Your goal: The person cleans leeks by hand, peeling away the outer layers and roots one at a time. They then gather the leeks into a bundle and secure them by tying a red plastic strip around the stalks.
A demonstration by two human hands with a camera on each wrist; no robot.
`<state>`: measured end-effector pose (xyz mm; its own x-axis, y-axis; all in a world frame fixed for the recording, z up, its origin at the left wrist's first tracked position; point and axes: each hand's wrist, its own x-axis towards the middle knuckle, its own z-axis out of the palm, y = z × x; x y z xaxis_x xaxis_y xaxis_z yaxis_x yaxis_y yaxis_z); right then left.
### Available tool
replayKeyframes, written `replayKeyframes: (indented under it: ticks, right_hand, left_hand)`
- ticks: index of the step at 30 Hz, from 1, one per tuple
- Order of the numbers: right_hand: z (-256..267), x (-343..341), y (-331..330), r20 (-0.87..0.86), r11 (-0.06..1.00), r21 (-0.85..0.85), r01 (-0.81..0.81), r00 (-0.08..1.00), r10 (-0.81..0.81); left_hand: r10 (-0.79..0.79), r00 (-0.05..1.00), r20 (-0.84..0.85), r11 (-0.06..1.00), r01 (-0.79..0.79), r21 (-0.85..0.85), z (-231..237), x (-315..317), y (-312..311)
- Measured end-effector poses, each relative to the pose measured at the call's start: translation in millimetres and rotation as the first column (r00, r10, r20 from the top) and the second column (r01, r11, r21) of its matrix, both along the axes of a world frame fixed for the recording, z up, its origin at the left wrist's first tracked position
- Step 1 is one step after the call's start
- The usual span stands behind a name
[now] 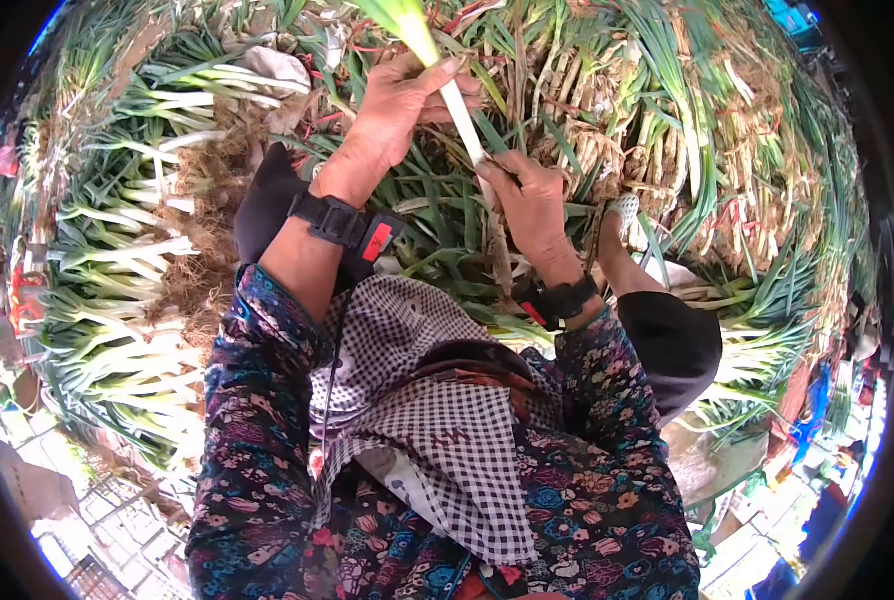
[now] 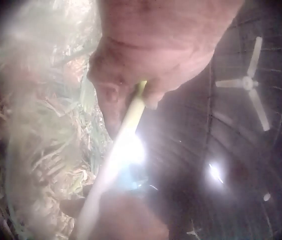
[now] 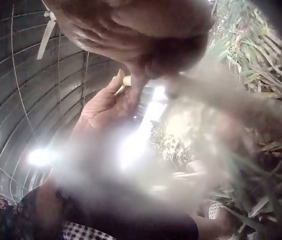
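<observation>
My left hand (image 1: 395, 108) holds a green onion (image 1: 461, 115) around its pale stalk, thumb laid along the side. The green leaves of this onion rise out of the top of the head view. At the lower white end my right hand (image 1: 533, 205) pinches the stalk between thumb and fingers. A limp brownish strip (image 1: 498, 245) hangs below that hand. In the left wrist view the white stalk (image 2: 102, 182) runs from the left hand down to the right one. Glare and blur wash out much of the right wrist view.
Rows of green onions with white stalks (image 1: 132, 300) and brown roots lie at the left. Untrimmed bundles with dry leaves (image 1: 577, 90) are heaped ahead and to the right. Loose leaves (image 1: 437, 215) cover the ground between the knees. A checkered cloth (image 1: 447, 430) lies over the lap.
</observation>
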<state>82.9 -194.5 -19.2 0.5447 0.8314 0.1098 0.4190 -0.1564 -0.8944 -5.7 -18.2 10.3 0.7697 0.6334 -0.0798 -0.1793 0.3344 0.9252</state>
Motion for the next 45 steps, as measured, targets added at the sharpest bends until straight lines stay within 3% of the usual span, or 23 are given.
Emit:
replayKeyframes:
  ticks: [4, 6, 11, 13, 14, 16, 18, 20, 21, 25, 28, 30, 31, 33, 34, 36, 37, 39, 43, 45]
  right_hand:
    - [7.6, -5.7, 10.4, -0.121, 0.999, 0.044, 0.026, 0.992, -0.02]
    - [3.0, -1.5, 13.0, 0.084, 0.999, 0.037, 0.039, 0.996, -0.042]
    - [-10.0, 6.4, 13.2, 0.161, 0.997, 0.069, 0.042, 0.986, -0.053]
    - [-8.9, 8.7, 12.3, -0.076, 0.994, -0.107, 0.021, 0.997, -0.03]
    - [-1.4, 6.3, 13.4, -0.079, 0.993, -0.117, 0.02, 0.996, -0.029]
    - [21.4, -2.6, 12.1, -0.359, 1.0, 0.006, 0.028, 0.933, -0.024]
    - [22.8, -4.7, 13.1, -0.385, 0.999, 0.035, 0.04, 0.922, -0.023]
    - [22.1, -3.2, 14.1, -0.187, 1.0, -0.019, -0.006, 0.982, 0.003]
    - [16.6, -2.1, 14.5, -0.272, 0.998, 0.055, 0.021, 0.962, -0.005]
    - [14.0, 2.5, 11.4, -0.293, 0.996, 0.073, 0.052, 0.956, -0.029]
    - [10.2, 7.6, 11.6, -0.421, 0.998, -0.005, 0.059, 0.905, -0.056]
    - [18.9, -2.4, 14.6, -0.589, 0.975, 0.122, 0.186, 0.804, -0.08]
    - [17.7, -4.7, 14.9, -0.592, 0.975, 0.118, 0.189, 0.802, -0.084]
    - [16.2, -7.3, 14.5, -0.244, 0.99, 0.061, 0.127, 0.964, -0.109]
    - [14.6, -6.9, 14.3, -0.246, 0.99, 0.059, 0.131, 0.963, -0.113]
    - [9.1, -5.8, 15.2, 0.026, 0.988, 0.114, 0.102, 0.994, -0.106]
    - [6.4, -4.5, 15.6, 0.022, 0.988, 0.112, 0.103, 0.994, -0.106]
    - [4.4, 1.2, 14.8, -0.293, 0.987, 0.094, 0.131, 0.951, -0.098]
    - [6.1, 9.4, 10.8, -0.421, 0.993, 0.04, 0.115, 0.903, -0.087]
    - [4.5, 15.7, 5.8, -0.788, 0.975, 0.049, 0.217, 0.608, -0.096]
  left_hand:
    - [-0.025, 1.0, 0.003, 0.999, 0.025, 0.026, 4.6, 7.2, 9.1]
    - [-0.022, 1.0, 0.006, 0.999, 0.022, 0.037, 5.3, 6.3, 10.7]
    - [-0.024, 0.998, 0.054, 0.999, 0.021, 0.044, 9.3, 4.1, 5.1]
    - [-0.035, 0.999, 0.036, 0.998, 0.033, 0.06, 10.1, 1.7, 5.9]
    - [-0.051, 0.999, 0.013, 0.996, 0.05, 0.074, 9.6, 0.5, 5.3]
    - [-0.04, 0.999, 0.029, 0.992, 0.036, 0.119, 1.8, -0.3, 9.7]
    - [-0.037, 0.997, 0.07, 0.993, 0.029, 0.116, 0.1, 1.2, 8.5]
    - [-0.052, 0.997, 0.053, 0.991, 0.045, 0.125, 0.5, 0.7, 5.9]
    - [-0.057, 0.997, 0.053, 0.991, 0.05, 0.123, 0.7, 0.8, 5.3]
    - [-0.112, 0.99, 0.083, 0.987, 0.101, 0.125, 1.3, -0.2, 4.3]
    - [-0.133, 0.984, 0.117, 0.984, 0.117, 0.133, 0.3, 0.4, 3.6]
    - [-0.125, 0.984, 0.13, 0.985, 0.108, 0.132, 0.2, 0.9, 3.7]
    - [-0.107, 0.985, 0.137, 0.989, 0.09, 0.121, 0.2, 1.2, 4.2]
    - [-0.072, 0.989, 0.128, 0.992, 0.058, 0.113, 1.9, 2.2, 2.3]
    - [-0.076, 0.989, 0.126, 0.992, 0.062, 0.11, 1.9, 2.9, 1.1]
    - [-0.041, 0.988, 0.146, 0.993, 0.024, 0.114, 0.5, 3.3, 0.0]
    - [-0.041, 0.989, 0.143, 0.993, 0.025, 0.112, -0.3, 2.7, 0.0]
    - [-0.081, 0.985, 0.155, 0.991, 0.063, 0.117, -0.3, 3.0, -0.1]
    - [-0.111, 0.98, 0.166, 0.986, 0.087, 0.143, 3.7, 1.3, -1.0]
    - [-0.118, 0.982, 0.146, 0.983, 0.096, 0.154, 10.0, 0.3, -3.4]
